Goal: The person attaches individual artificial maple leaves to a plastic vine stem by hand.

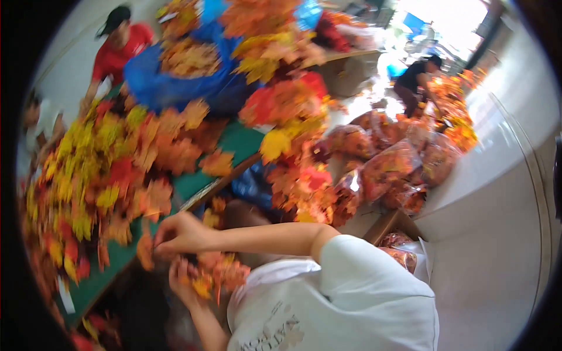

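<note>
My right hand (180, 233) reaches across from the right with its fingers pinched on an orange artificial maple leaf (146, 250), which hangs at the edge of the green table (199, 169). Just below it, my left hand (184, 281) has its fingers curled round a bunch of orange and yellow artificial maple leaves (219, 274). These leaves spread out to the right of that hand, in front of my white shirt. How the stems sit in my fingers is hidden. A large heap of yellow, red and orange leaves (99, 164) covers the table beyond my hands.
A blue bag (170, 88) of leaves sits on the table's far end. Leaf garlands (293, 123) hang beside the table. Clear bags (389, 164) of leaves and a cardboard box (391, 225) stand on the floor at right. Other people work at far left and back right.
</note>
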### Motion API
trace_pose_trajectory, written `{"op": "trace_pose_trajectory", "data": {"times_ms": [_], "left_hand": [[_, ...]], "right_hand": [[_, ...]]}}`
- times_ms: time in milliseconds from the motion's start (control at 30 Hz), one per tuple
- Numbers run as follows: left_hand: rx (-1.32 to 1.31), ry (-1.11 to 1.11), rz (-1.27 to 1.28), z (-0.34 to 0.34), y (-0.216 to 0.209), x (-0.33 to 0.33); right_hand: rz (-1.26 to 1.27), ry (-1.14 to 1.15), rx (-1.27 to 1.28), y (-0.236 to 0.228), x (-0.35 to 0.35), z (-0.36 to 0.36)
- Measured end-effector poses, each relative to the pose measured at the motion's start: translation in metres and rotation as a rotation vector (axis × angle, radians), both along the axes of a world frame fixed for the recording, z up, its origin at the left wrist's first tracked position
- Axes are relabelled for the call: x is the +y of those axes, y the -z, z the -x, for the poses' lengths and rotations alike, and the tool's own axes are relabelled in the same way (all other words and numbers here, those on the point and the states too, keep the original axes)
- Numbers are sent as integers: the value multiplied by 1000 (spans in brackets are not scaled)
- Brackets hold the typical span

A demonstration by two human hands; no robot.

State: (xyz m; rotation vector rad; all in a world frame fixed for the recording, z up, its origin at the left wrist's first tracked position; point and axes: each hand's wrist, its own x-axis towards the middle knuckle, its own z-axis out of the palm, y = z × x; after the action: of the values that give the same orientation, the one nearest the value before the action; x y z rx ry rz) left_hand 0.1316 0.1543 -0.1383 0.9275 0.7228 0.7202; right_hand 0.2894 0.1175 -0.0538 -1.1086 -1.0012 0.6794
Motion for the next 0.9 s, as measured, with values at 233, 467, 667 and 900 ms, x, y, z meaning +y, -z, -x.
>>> {"op": "trace_pose_trajectory", "data": {"times_ms": [233,467,667,900], "left_hand": [[71,-57,53,-33,-35,-15],[-66,-37,87,-23,-34,-18],[-60,-15,70,-24,-35,-18],[-69,-25,97,-28,-34,-20]], "right_hand": [[205,-37,350,55,-38,6],[124,-25,907,74,-30,13],[152,-45,1007,76,-31,14],[167,-78,1031,82,-33,13]]}}
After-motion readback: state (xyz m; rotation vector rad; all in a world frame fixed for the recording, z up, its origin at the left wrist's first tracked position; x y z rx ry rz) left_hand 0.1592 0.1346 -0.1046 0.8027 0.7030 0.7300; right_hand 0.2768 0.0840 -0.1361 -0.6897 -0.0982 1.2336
